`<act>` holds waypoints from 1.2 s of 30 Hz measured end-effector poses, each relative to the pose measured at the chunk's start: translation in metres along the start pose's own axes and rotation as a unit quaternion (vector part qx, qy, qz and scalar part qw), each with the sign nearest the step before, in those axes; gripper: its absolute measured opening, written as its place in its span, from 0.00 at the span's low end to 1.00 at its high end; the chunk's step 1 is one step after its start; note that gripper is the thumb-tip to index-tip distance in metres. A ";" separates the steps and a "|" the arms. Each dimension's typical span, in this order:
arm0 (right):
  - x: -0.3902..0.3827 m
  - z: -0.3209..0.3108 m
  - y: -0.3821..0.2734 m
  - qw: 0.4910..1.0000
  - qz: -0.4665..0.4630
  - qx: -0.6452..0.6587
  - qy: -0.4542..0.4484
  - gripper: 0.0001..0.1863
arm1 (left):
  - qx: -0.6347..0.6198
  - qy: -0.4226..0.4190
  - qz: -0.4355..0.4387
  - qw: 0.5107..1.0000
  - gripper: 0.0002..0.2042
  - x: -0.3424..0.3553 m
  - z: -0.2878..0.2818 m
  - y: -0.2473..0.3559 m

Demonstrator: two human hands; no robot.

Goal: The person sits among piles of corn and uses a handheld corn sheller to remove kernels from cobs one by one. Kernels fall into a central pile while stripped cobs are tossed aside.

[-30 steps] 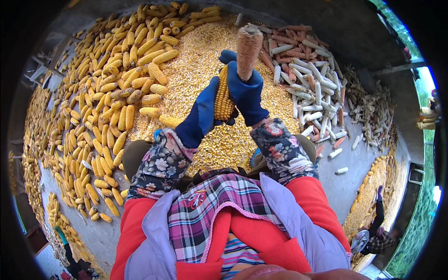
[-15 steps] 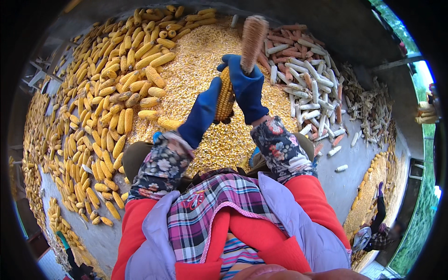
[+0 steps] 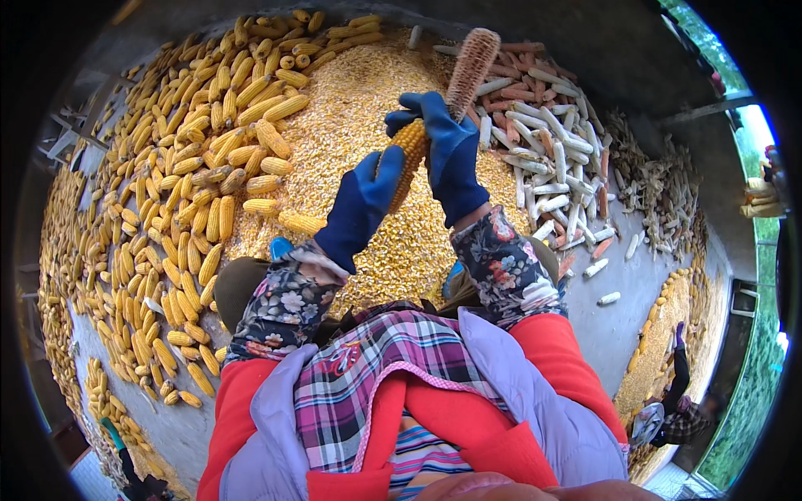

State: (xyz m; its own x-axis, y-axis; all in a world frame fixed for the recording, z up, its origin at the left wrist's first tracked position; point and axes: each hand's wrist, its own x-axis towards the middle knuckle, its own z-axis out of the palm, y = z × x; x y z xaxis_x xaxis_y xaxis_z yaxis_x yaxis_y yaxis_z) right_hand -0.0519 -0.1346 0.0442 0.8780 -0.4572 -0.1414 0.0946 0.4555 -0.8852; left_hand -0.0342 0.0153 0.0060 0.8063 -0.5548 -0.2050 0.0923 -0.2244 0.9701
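Note:
In my left hand, gloved in blue, is an ear of corn with yellow kernels. The ear slants up to the right. My right hand, also in a blue glove, is closed round a bare reddish-brown corncob, whose free end points up. Where ear and cob come together, the right glove hides whether they touch. Both hands are above a heap of loose yellow kernels that spreads between my knees.
Whole ears of corn are piled on the left. Stripped white and reddish cobs lie at the right, with dry husks beyond them. Another person is at the lower right by a second kernel heap; a gloved hand shows at lower left.
The ear has tilted further, its lower end swinging left with my left hand. The bare cob now leans more to the right in my right hand.

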 end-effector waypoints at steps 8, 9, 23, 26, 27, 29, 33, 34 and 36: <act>0.009 -0.023 -0.010 0.985 0.050 0.095 -0.132 0.33 | -0.270 -0.129 -0.050 0.953 0.30 0.001 -0.009 0.004; 0.004 -0.019 -0.011 0.985 0.018 0.073 -0.152 0.30 | -0.236 -0.089 -0.041 0.967 0.29 0.003 -0.008 0.003; 0.007 -0.009 0.006 0.975 -0.183 -0.120 -0.028 0.12 | -0.502 -0.277 -0.086 0.815 0.30 0.003 -0.008 0.000; 0.012 -0.007 0.004 0.985 -0.131 -0.105 -0.045 0.13 | -0.478 -0.191 -0.075 0.854 0.30 0.006 -0.001 -0.007; 0.011 -0.005 0.003 0.988 -0.104 -0.090 -0.071 0.15 | -0.467 -0.206 -0.056 0.858 0.30 0.007 -0.001 -0.007; 0.011 -0.003 0.000 0.991 -0.087 -0.078 -0.071 0.17 | -0.436 -0.168 -0.055 0.882 0.30 0.003 -0.004 -0.001; 0.002 -0.001 -0.003 0.995 -0.045 -0.021 -0.089 0.20 | -0.268 -0.088 -0.017 0.959 0.30 0.009 -0.013 -0.002; -0.001 0.003 -0.003 0.995 -0.042 -0.003 -0.089 0.20 | -0.174 -0.082 0.016 0.981 0.29 0.016 -0.016 -0.016; -0.006 0.016 0.016 0.996 -0.049 -0.011 -0.070 0.19 | -0.158 0.032 -0.010 0.987 0.22 0.015 0.004 -0.014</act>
State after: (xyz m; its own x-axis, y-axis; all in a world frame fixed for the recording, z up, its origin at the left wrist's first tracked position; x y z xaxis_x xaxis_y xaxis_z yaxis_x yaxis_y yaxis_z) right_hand -0.0484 -0.1124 0.0373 0.9221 -0.3867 0.0087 0.1747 0.3964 -0.9013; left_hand -0.0258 0.0069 -0.0115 0.8367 -0.4989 -0.2260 0.2781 0.0315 0.9600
